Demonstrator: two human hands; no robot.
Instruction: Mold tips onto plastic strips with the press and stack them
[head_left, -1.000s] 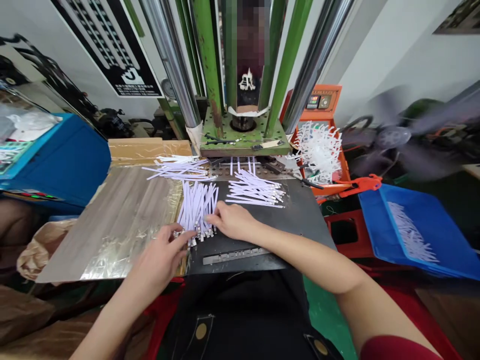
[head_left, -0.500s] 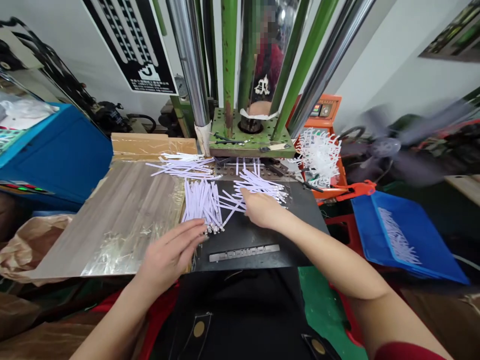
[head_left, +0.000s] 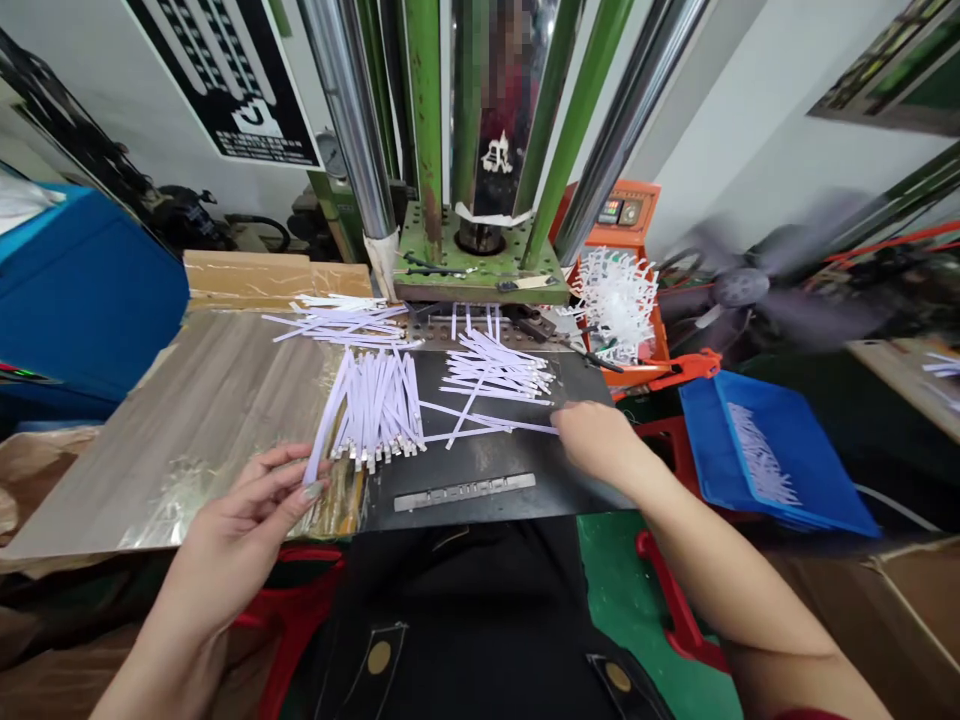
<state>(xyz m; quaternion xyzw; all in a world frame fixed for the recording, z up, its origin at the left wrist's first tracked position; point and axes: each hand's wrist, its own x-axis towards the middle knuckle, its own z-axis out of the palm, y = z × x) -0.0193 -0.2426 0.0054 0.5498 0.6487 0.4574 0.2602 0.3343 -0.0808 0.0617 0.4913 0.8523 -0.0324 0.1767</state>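
Observation:
Between the thumb and fingers of my left hand [head_left: 251, 510] is the near end of a pale lavender flat strip [head_left: 324, 420], at the left side of a fanned pile of strips [head_left: 379, 400] with small metallic ends. My right hand [head_left: 600, 440] has its fingers closed at the right end of another pale flat strip [head_left: 531, 427], which lies low across the black plate [head_left: 487, 458]. Behind it is a second, crisscrossed pile of strips [head_left: 499, 365]. A slotted metal bar [head_left: 465, 491] rests near the plate's front edge.
A green press [head_left: 480, 285] stands behind the plate. More strips [head_left: 337, 322] lie on the wood-look board [head_left: 232, 390] at left. On the right are an orange box [head_left: 660, 335] with white pieces, a blue bin [head_left: 817, 470] and a spinning fan [head_left: 742, 288].
My left hand has moved left and toward me, now pinching a strip. My right hand has moved right from the crisscrossed pile to a strip's end. The view has shifted slightly.

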